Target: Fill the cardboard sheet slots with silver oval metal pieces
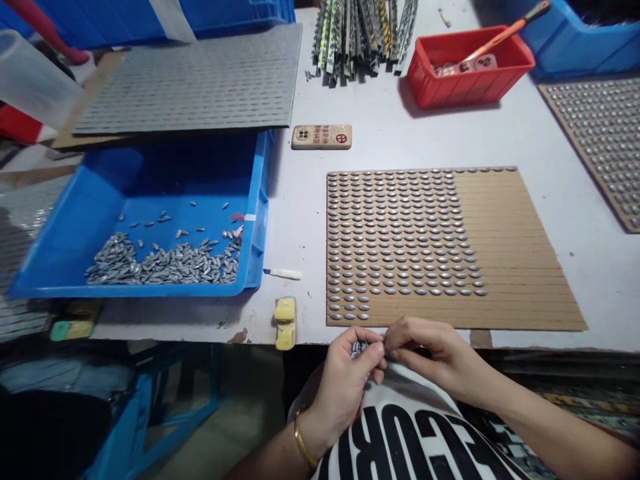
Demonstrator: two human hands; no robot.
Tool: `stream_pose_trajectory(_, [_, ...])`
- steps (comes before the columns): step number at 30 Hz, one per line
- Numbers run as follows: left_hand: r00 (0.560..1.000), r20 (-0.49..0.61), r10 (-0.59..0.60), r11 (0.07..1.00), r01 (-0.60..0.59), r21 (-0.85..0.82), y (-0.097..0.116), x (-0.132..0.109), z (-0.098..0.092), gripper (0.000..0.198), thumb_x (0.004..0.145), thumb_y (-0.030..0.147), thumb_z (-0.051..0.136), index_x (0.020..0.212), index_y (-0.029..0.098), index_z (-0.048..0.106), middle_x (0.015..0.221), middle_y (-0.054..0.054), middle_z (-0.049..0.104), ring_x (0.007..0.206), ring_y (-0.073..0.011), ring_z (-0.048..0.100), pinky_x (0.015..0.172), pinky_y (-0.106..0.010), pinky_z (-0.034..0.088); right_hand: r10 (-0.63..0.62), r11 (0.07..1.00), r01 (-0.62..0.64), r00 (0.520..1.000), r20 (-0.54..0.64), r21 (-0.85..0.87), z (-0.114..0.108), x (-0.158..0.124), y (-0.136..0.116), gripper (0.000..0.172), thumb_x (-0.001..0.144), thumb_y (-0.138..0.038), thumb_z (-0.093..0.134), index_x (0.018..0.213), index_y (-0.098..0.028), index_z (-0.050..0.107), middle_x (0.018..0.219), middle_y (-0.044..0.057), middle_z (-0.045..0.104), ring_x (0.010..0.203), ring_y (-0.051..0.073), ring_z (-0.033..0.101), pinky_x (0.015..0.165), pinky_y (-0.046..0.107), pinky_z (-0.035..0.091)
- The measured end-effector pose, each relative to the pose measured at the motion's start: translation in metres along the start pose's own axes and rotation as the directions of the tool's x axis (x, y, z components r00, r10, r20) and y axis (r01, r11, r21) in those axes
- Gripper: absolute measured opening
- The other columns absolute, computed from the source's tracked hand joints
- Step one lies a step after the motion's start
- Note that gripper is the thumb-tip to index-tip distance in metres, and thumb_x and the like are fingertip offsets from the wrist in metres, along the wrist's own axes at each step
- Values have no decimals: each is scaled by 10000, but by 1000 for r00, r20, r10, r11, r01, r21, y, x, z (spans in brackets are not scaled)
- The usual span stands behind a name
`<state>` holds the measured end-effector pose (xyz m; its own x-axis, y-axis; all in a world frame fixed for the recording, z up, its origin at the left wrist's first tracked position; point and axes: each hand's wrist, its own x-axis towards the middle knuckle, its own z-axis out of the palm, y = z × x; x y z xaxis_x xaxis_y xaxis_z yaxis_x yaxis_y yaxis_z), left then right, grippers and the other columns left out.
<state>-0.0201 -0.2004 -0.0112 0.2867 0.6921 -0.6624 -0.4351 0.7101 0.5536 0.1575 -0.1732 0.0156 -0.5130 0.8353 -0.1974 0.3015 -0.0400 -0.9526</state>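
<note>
My left hand [345, 380], wearing a gold bangle [303, 440], is curled around a small bunch of silver oval beads [359, 349] just off the table's front edge. My right hand [425, 350] meets it from the right, its pinched fingertips against the left fingers; whether they hold a bead is hidden. Both hands are in front of a slatted cardboard board [505, 267] whose rows of silver ovals [400, 240] fill its left part. A blue tray [255, 233] to the left holds a heap of loose silver ovals [165, 265].
The pale table [585, 300] carries a red crate [470, 67] with an orange-handled tool, a patterned tile [321, 137], yellow sponges [285, 323], a grey perforated sheet [190, 80], bundled strips [363, 33], and a studded board [600, 147]. A blue stool [150, 413] stands below left.
</note>
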Motion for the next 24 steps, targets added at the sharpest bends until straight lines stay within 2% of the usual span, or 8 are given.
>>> stream_pose_trajectory(5, [995, -47, 88, 987, -80, 141, 0, 0, 0, 162, 767, 253, 685, 841, 146, 589, 622, 21, 561, 506, -55, 463, 513, -203, 346, 203, 963, -205, 979, 30, 174, 1, -1, 3, 151, 899, -290, 560, 912, -175, 657, 813, 36, 669, 690, 122, 592, 623, 223, 471])
stream_pose_trajectory(8, [993, -75, 96, 985, -83, 151, 3, -1, 4, 169, 738, 239, 704, 819, 145, 589, 616, 27, 549, 497, -52, 450, 501, -200, 348, 223, 957, -225, 974, 34, 181, 0, -1, 5, 175, 893, -317, 565, 892, -166, 653, 781, 34, 673, 651, 120, 591, 596, 224, 478])
stream_pose_trajectory(10, [994, -85, 70, 996, -65, 60, 6, -2, 7, 185, 754, 252, 680, 879, 144, 597, 687, -5, 587, 552, -74, 492, 500, -200, 361, 121, 992, -118, 991, -60, 44, -2, 1, 10, 147, 898, -283, 549, 877, -177, 649, 810, 40, 680, 714, 139, 618, 647, 242, 493])
stream_pose_trajectory(12, [996, -86, 38, 998, -43, -56, 8, -3, 8, 218, 800, 266, 608, 973, 134, 590, 802, -61, 628, 631, -113, 551, 502, -212, 384, -54, 983, 18, 979, -198, -180, -5, 5, 19, 124, 906, -221, 519, 911, -189, 639, 857, 49, 680, 777, 152, 629, 696, 262, 498])
stream_pose_trajectory(14, [997, -70, 23, 992, -31, -121, 9, -4, 7, 239, 833, 258, 540, 1028, 121, 567, 859, -97, 643, 673, -145, 588, 508, -230, 410, -231, 914, 116, 936, -265, -389, -6, 11, 30, 153, 908, -162, 489, 965, -197, 627, 894, 58, 675, 804, 153, 627, 711, 269, 501])
stream_pose_trajectory(16, [999, -38, 16, 992, -21, -124, 7, -5, 5, 218, 843, 244, 527, 1026, 127, 538, 837, -96, 651, 665, -158, 604, 507, -239, 425, -346, 831, 166, 901, -260, -531, -4, 18, 40, 193, 903, -125, 476, 999, -202, 626, 915, 62, 674, 809, 149, 625, 699, 263, 507])
stream_pose_trajectory(19, [1000, 20, -21, 994, 23, -103, 2, -5, 2, 184, 840, 243, 569, 981, 151, 497, 833, -86, 662, 671, -164, 623, 516, -241, 445, -419, 725, 171, 879, -230, -667, 0, 27, 47, 224, 898, -108, 471, 1017, -199, 638, 933, 69, 676, 817, 148, 624, 688, 253, 513])
stream_pose_trajectory(24, [996, 60, -66, 990, 73, -118, 0, -4, 1, 182, 833, 248, 605, 942, 139, 507, 892, -110, 674, 693, -162, 642, 573, -260, 489, -412, 630, 126, 890, -193, -766, 3, 34, 43, 231, 903, -101, 443, 978, -170, 651, 875, 74, 659, 762, 142, 610, 651, 239, 501])
